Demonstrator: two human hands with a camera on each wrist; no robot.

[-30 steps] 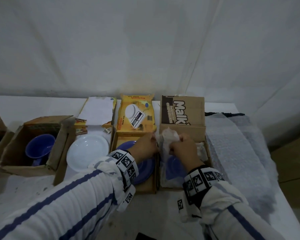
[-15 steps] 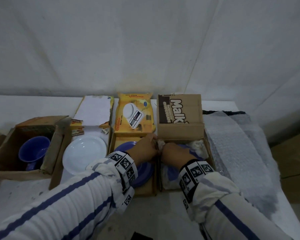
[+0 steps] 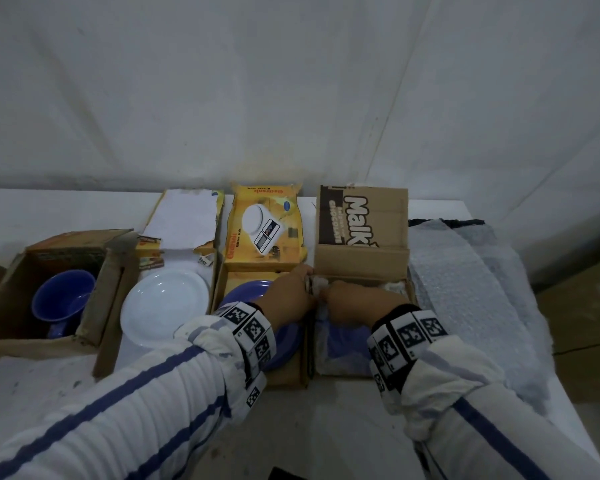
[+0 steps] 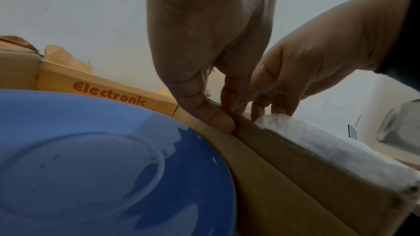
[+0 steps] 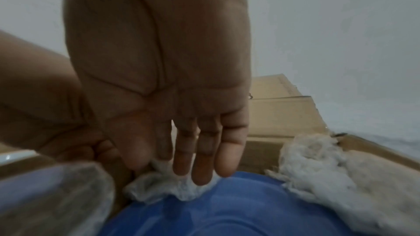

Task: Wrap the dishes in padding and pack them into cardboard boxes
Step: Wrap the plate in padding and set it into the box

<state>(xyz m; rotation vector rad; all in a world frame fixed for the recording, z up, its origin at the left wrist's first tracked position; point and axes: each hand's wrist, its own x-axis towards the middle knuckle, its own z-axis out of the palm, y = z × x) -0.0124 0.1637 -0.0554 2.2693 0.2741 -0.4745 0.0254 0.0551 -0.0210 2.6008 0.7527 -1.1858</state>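
Left hand [image 4: 211,56] pinching box wall [image 4: 284,152], right hand [image 5: 159,82] — fingers straight — pressing padding [image 5: 163,188]

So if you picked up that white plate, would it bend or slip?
The white plate looks hard and glossy, so it probably stays stiff and may feel slippery. It lies bare in its box, no padding around it, so it could likely chip if dropped.

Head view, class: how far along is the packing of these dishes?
Looks done: one blue dish lies in the brown box with white padding round it. In hand: the right hand presses padding down beside it, while the left hand pinches the box wall. Left: the blue plate, white plate and blue cup lie unwrapped; bubble wrap waits.
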